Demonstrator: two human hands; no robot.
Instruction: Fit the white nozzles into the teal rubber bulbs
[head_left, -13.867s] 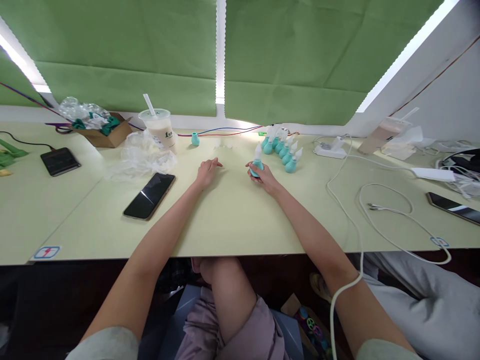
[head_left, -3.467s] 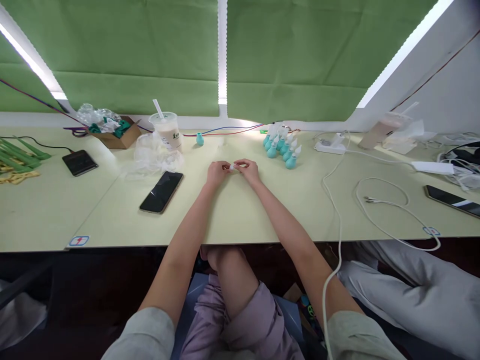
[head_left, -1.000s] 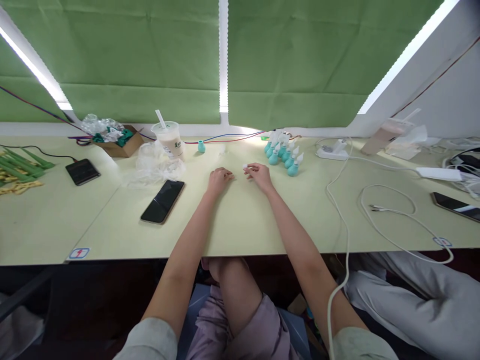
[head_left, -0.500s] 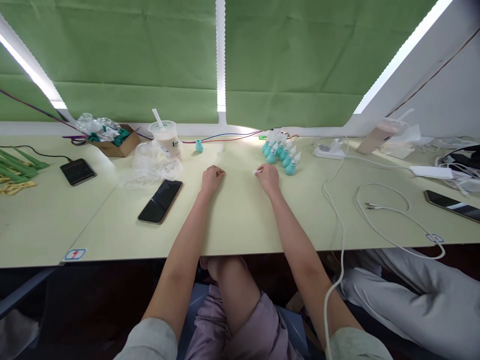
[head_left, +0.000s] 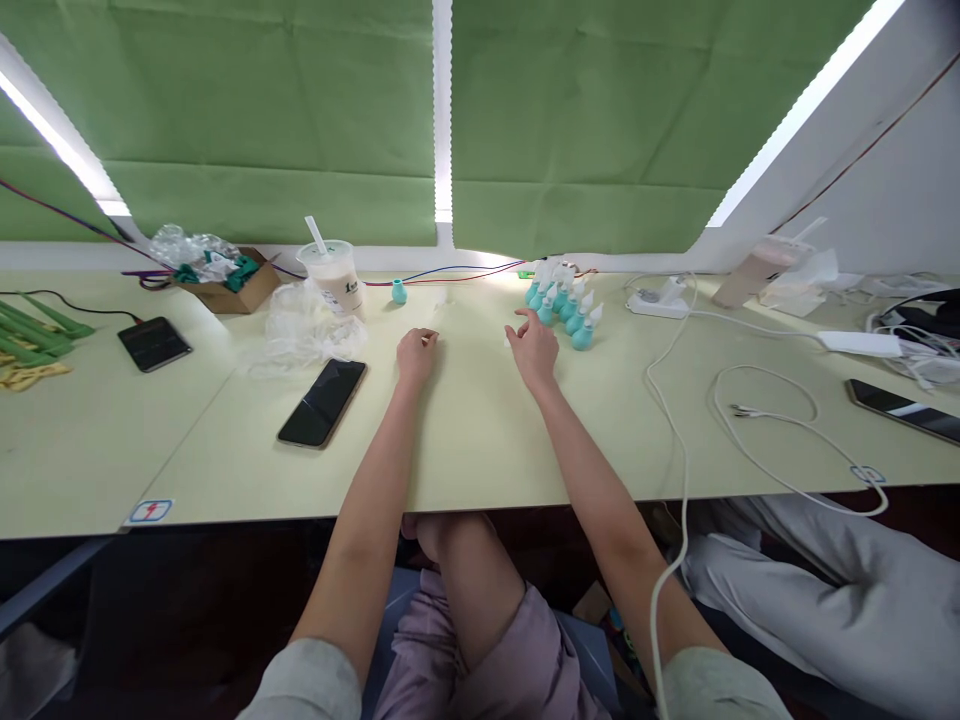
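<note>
My left hand (head_left: 416,355) rests on the table with its fingers curled together; whatever they may hold is hidden. My right hand (head_left: 532,350) lies on the table with thumb and forefinger spread, holding nothing. A small white piece (head_left: 507,343) lies beside its thumb, too small to name. Just beyond and to the right of that hand stand several teal squeeze bulbs with white pointed tips (head_left: 581,335), grouped close together. One teal bulb without a white tip (head_left: 399,292) stands apart, beyond my left hand.
To the left are a black phone (head_left: 322,403), crumpled clear plastic (head_left: 300,330), a drink cup with a straw (head_left: 334,275) and an open cardboard box (head_left: 240,292). At right, a white cable (head_left: 667,400) crosses the table from a power strip (head_left: 658,300). Another person's legs (head_left: 825,590) are at the right.
My right hand has opened its pinch, and the small white piece it held now lies on the table. My left hand has shifted slightly left, fingers still curled.
</note>
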